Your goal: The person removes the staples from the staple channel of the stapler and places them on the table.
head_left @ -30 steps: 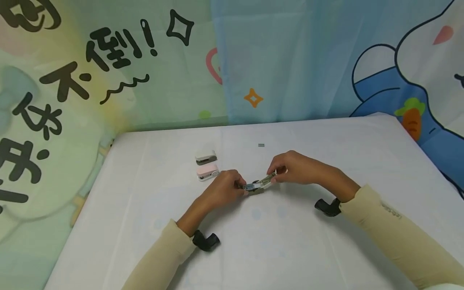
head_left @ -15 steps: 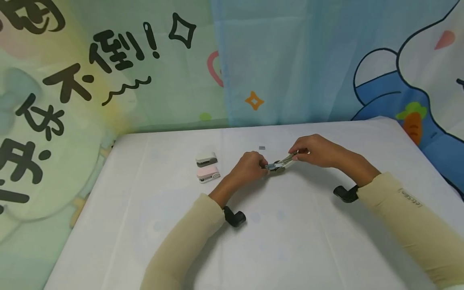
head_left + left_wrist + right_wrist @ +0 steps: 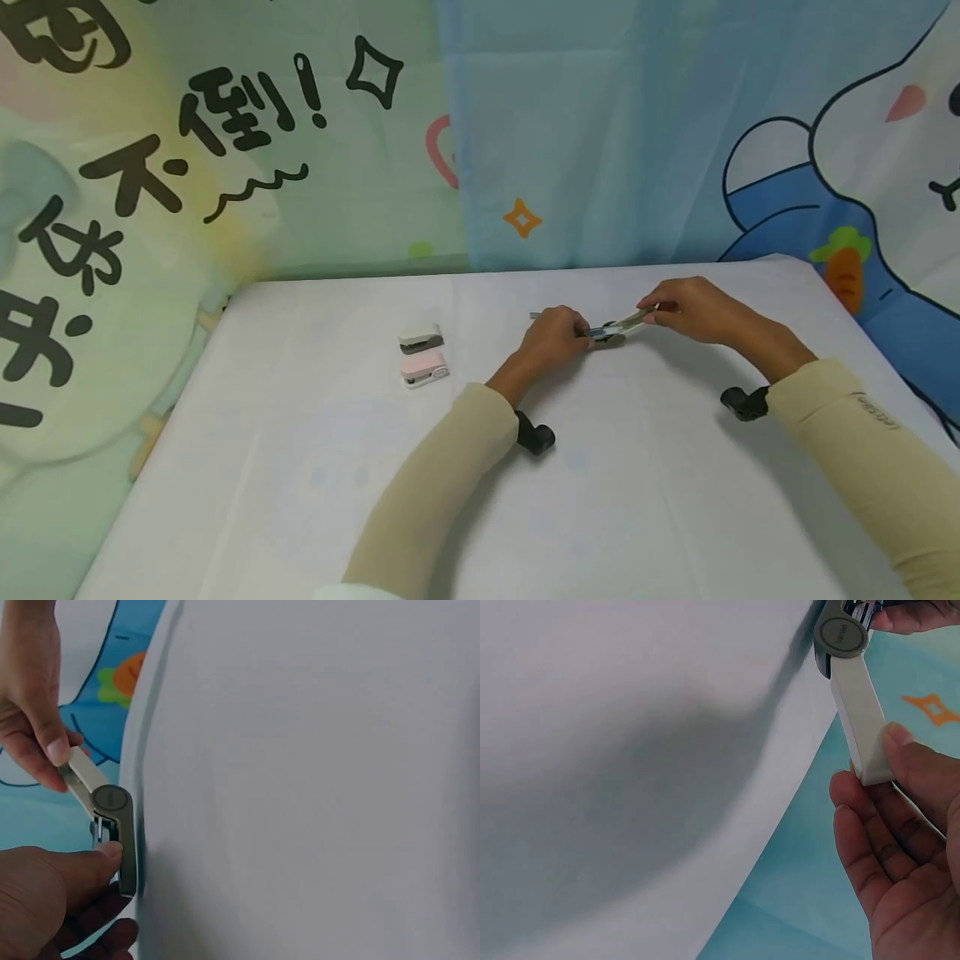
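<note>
Both hands hold one small stapler [image 3: 611, 332], swung wide at its round grey hinge, which shows as a disc in the left wrist view. My left hand [image 3: 553, 342] pinches the grey base end, the thumb [image 3: 97, 862] lying by the metal staple channel. With thumb and fingers, my right hand [image 3: 697, 308] grips the end of the white top arm [image 3: 861, 720]. In the head view the stapler is over the table's far part, right of the middle. A small grey strip [image 3: 535, 315], like a staple stick, shows partly behind my left hand.
A white stapler [image 3: 421, 337] and a pink stapler [image 3: 423, 367] lie side by side on the white-covered table [image 3: 300, 467], left of my hands. A printed curtain [image 3: 570, 150] hangs along the table's back edge.
Both hands have moved right and somewhat toward the back with the opened stapler between them. My left hand now partly covers the small grey strip. The two other staplers stayed put.
</note>
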Tool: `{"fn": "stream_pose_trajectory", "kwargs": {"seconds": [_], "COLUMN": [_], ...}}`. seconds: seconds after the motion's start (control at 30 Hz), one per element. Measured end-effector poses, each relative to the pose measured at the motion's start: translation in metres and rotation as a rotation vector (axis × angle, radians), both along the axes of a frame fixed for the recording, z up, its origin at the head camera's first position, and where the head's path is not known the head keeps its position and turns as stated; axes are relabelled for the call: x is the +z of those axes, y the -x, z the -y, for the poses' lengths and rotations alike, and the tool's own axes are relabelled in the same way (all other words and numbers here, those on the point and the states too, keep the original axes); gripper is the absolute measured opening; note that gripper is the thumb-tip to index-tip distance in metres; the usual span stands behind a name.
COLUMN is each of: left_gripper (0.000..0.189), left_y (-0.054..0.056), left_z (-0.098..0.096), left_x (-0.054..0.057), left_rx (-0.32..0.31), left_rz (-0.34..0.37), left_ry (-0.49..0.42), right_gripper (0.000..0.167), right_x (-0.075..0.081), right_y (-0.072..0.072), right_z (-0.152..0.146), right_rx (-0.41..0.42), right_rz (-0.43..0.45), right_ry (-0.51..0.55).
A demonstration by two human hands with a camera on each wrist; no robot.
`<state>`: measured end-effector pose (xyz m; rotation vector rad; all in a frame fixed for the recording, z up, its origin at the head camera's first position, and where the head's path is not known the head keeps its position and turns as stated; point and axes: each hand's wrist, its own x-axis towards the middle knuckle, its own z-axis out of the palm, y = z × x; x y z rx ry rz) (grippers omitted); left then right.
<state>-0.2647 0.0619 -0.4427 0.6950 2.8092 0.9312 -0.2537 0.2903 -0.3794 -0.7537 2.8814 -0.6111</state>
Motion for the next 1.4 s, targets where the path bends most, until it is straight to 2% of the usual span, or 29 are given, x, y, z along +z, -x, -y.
{"fn": "stream_pose_trajectory", "kwargs": {"seconds": [0.2,0.4,0.57,0.7,0.83,1.0,1.1,1.23,1.4], "left_gripper": [0.019,0.016,0.018,0.035,0.051,0.046,0.042,0.038,0.036], "left_y": [0.007,0.017,0.019,0.020,0.020,0.014,0.007,-0.006,-0.025], "left_z": [-0.010,-0.004,0.002,0.007,0.022,0.054,0.074,0.102,0.136], "left_x": [0.004,0.008,0.010,0.012,0.014,0.023,0.032,0.040,0.039], "left_rx": [0.011,0.012,-0.013,-0.017,-0.015,-0.032,-0.036,-0.024,-0.003], "left_rz": [-0.011,-0.050,-0.046,-0.015,-0.003,-0.070,-0.090,-0.100,-0.110], "left_ry": [0.045,0.058,0.080,0.087,0.042,-0.034,-0.076,-0.072,-0.063], "right_gripper": [0.024,0.024,0.025,0.031,0.033,0.028,0.026,0.024,0.023], "right_x": [0.000,0.000,0.000,0.004,0.006,-0.003,-0.009,-0.016,-0.026], "right_y": [0.005,0.012,0.013,0.012,0.006,-0.001,-0.002,0.002,0.008], "right_z": [-0.007,-0.003,-0.002,0.005,0.025,0.063,0.087,0.116,0.147], "right_rx": [-0.028,-0.036,-0.039,-0.058,-0.084,0.051,0.138,0.202,0.266], "right_rz": [-0.030,-0.041,-0.044,-0.091,-0.186,-0.313,-0.332,-0.275,-0.161], "right_ry": [0.007,0.047,0.048,0.044,0.103,0.261,0.341,0.425,0.478]}}
